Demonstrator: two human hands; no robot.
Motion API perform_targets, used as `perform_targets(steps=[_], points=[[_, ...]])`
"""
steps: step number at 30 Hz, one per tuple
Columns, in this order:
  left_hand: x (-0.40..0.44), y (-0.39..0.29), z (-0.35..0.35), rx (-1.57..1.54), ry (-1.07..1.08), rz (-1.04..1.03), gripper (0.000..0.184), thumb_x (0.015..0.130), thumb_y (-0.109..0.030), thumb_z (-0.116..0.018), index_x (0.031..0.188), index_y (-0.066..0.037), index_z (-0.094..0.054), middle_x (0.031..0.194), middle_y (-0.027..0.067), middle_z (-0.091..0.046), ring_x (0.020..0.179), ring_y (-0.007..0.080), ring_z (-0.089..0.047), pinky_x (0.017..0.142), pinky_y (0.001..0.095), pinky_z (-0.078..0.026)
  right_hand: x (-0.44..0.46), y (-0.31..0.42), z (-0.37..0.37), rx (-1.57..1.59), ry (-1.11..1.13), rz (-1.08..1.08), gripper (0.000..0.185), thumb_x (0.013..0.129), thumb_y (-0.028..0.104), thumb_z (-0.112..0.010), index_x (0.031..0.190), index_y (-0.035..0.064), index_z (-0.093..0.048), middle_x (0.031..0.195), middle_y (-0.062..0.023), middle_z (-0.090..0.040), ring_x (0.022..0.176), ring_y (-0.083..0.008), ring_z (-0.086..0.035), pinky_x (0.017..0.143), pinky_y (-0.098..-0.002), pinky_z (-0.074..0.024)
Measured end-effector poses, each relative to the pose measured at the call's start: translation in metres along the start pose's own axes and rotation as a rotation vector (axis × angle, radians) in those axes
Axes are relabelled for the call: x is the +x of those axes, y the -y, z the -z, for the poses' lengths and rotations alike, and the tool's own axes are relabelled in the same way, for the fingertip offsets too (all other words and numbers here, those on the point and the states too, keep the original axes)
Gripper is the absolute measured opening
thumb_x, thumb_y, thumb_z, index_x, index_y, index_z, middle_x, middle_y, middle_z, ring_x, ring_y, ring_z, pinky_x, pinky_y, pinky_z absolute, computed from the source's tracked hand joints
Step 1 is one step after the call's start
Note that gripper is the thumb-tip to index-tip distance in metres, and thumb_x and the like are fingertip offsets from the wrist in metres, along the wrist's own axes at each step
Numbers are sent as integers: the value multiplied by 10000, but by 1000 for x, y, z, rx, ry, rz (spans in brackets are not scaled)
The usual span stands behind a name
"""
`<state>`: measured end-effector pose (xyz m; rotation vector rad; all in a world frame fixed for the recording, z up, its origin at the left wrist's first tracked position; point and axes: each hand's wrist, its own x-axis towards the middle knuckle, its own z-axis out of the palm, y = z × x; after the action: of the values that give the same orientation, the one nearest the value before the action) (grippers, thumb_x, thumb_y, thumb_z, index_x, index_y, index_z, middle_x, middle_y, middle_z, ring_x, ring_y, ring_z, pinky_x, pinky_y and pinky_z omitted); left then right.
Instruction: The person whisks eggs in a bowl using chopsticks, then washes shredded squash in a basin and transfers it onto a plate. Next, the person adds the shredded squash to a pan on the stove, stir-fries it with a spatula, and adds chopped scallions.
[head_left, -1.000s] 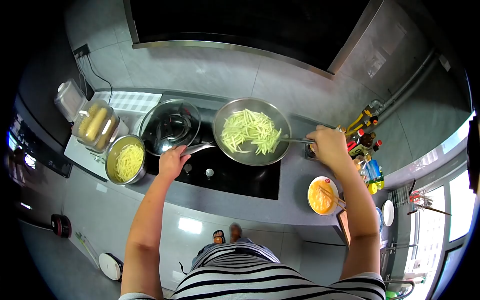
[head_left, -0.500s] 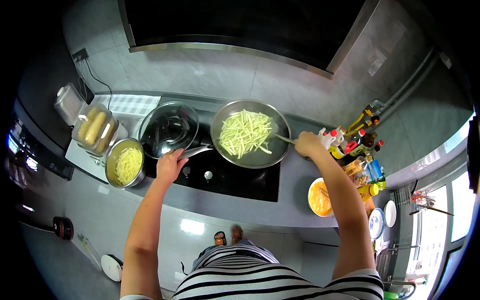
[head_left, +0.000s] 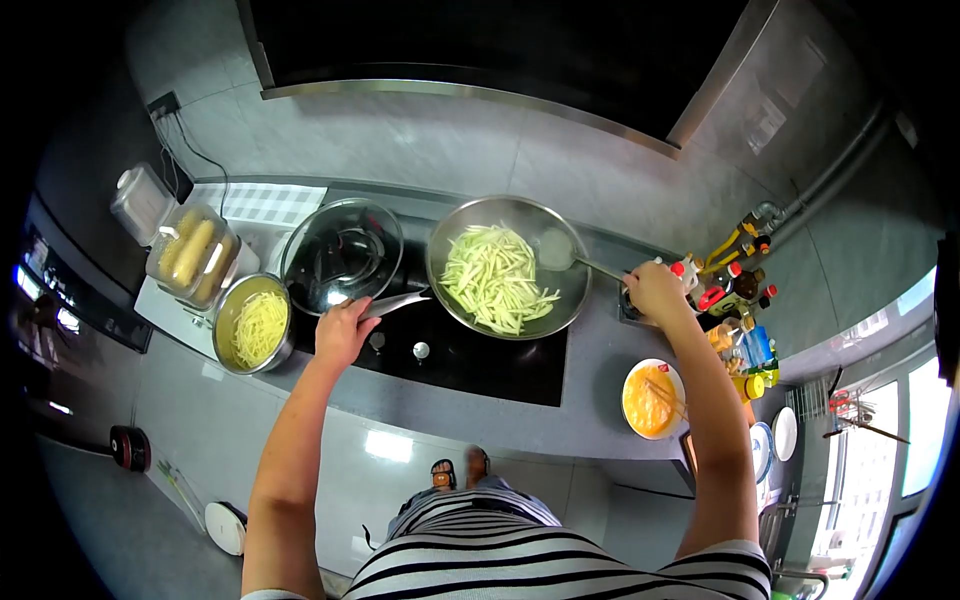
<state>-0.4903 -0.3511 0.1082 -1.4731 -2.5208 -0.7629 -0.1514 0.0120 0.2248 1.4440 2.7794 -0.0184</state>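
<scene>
My left hand is closed around the handle of a steel wok on the cooktop. Pale green vegetable strips are heaped in the left and middle of the wok. In my right hand is the handle of a spatula, whose broad head rests inside the wok's right side, apart from the heap. A glass lid lies just beyond my left hand. Below my right forearm stands a bowl of beaten egg with chopsticks in it.
A steel bowl of yellowish strips sits at the left counter edge, beside a clear container of corn. Several sauce bottles crowd the right corner. The range hood overhangs the cooktop. Plates stand at far right.
My right hand has moved right and slightly up, drawing the spatula head clear of the strips. The heap has shifted and spread toward the wok's near side. My left hand keeps its grip.
</scene>
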Motion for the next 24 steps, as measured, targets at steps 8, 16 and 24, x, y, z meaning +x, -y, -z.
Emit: perform_targets(steps=[8, 16, 24], points=[[0, -1, 2, -23, 12, 9, 347, 816, -247, -729, 1103, -60, -670, 902, 136, -666, 819, 336, -645, 709, 439, -508, 53, 15, -63, 423, 242, 212, 324, 901, 341, -593, 966, 49, -716, 948, -214, -683, 920, -385, -652, 815, -457, -511], [1, -2, 2, -7, 22, 28, 362, 809, -258, -737, 1113, -73, -671, 909, 122, -670, 829, 329, -643, 720, 428, -508, -1, -30, 3, 156, -123, 422, 329, 884, 394, -613, 1058, 133, -713, 983, -141, -701, 930, -359, -653, 802, -465, -515], [0, -2, 3, -31, 24, 18, 365, 807, -250, -735, 1110, -57, -666, 908, 127, -672, 824, 336, -644, 713, 426, -509, 101, 10, -21, 186, 59, 296, 302, 868, 366, -618, 991, 118, -739, 920, -148, -704, 858, -358, -668, 764, -428, -517]])
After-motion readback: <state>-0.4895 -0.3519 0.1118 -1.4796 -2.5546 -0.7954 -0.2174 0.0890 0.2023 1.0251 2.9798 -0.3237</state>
